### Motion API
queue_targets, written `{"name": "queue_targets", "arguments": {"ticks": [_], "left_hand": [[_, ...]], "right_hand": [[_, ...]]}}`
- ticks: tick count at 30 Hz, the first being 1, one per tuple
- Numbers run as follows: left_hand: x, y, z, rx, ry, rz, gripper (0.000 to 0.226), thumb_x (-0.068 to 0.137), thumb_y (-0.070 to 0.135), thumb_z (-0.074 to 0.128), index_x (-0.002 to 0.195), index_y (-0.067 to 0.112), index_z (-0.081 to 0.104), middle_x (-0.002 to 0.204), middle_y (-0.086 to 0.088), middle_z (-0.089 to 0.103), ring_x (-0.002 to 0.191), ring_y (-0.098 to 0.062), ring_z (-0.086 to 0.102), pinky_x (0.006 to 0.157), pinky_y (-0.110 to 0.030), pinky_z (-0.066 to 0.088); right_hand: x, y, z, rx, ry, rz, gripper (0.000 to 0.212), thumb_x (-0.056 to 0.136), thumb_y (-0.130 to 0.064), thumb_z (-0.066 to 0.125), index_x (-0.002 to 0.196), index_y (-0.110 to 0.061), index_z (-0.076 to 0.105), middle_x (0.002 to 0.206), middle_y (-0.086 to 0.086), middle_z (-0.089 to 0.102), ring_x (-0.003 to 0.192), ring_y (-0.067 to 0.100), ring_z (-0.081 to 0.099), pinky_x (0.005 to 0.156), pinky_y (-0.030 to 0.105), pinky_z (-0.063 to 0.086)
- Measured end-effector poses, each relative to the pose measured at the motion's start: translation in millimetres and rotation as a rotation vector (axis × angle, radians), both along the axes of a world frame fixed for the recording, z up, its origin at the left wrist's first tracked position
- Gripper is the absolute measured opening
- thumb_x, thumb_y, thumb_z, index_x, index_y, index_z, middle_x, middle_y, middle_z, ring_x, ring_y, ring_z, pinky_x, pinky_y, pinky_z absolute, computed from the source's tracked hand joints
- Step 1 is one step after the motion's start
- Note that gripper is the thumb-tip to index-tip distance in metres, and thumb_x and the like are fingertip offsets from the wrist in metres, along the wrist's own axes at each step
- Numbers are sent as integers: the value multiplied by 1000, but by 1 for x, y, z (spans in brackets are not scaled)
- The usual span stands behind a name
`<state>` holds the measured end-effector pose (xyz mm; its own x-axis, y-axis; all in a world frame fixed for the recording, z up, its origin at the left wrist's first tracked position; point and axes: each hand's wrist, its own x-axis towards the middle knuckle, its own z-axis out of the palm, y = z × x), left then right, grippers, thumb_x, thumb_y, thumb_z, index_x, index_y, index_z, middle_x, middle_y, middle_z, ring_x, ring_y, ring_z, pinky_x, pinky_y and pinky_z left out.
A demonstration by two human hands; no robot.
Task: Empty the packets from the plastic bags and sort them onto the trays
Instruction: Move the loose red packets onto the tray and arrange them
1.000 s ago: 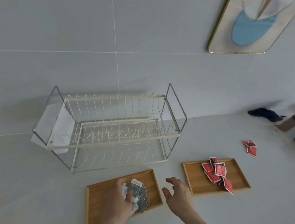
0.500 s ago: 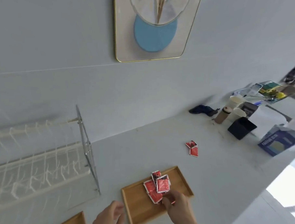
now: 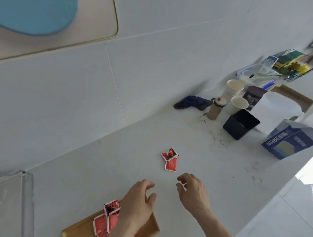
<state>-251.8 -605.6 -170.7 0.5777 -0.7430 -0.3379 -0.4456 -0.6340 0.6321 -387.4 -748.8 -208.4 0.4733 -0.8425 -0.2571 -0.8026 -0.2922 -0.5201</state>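
Two loose red packets (image 3: 169, 159) lie on the white counter, overlapping each other. My right hand (image 3: 192, 193) hovers just below them, fingers curled apart and holding nothing. My left hand (image 3: 138, 203) is spread open over the right end of a wooden tray (image 3: 74, 235), also holding nothing. Several red packets (image 3: 107, 220) are piled on that tray, partly hidden by my left forearm. No plastic bag is in view.
A clear rack end panel (image 3: 11, 209) stands at the left. At the back right are paper cups (image 3: 233, 90), a brown bottle (image 3: 215, 107), a black box (image 3: 241, 123), a blue Nestle box (image 3: 289, 141) and a dark cloth (image 3: 191, 102). The counter edge runs diagonally at right.
My view has swung right and closer. Both hands left the trays and moved toward the two loose red packets. The tray with grey packets has gone out of view.
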Motion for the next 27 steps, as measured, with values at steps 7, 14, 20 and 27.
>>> {"name": "queue_targets", "arguments": {"ticks": [7,14,20,27], "left_hand": [[3,-76,-7,97,-178,-147,46,96,37,56,139,33,42,145,15,47,134,-11,43,110,-30,41],[13,-117,-32,140,-316,-325,72,100,25,48,158,30,5,167,12,13,154,-15,14,121,-33,23],[12,-119,-51,265,-387,-387,77,93,14,53,157,33,15,161,9,33,148,-20,29,122,-41,26],[16,-92,-63,246,-589,-181,34,80,25,76,112,26,66,106,2,66,99,-26,63,85,-40,53]], "right_hand": [[21,-35,-29,-202,-15,269,49,78,-14,77,124,-20,62,131,-5,64,116,22,61,74,33,60],[12,-30,-55,-255,-1,398,75,62,-15,89,132,-15,63,138,-1,64,130,26,60,93,34,58],[6,-31,-67,-312,-6,451,47,78,-10,77,123,-14,66,118,-1,68,132,26,57,93,34,55],[2,-35,-70,-383,3,501,31,75,0,72,103,-14,70,104,3,68,129,28,59,90,36,56]]}}
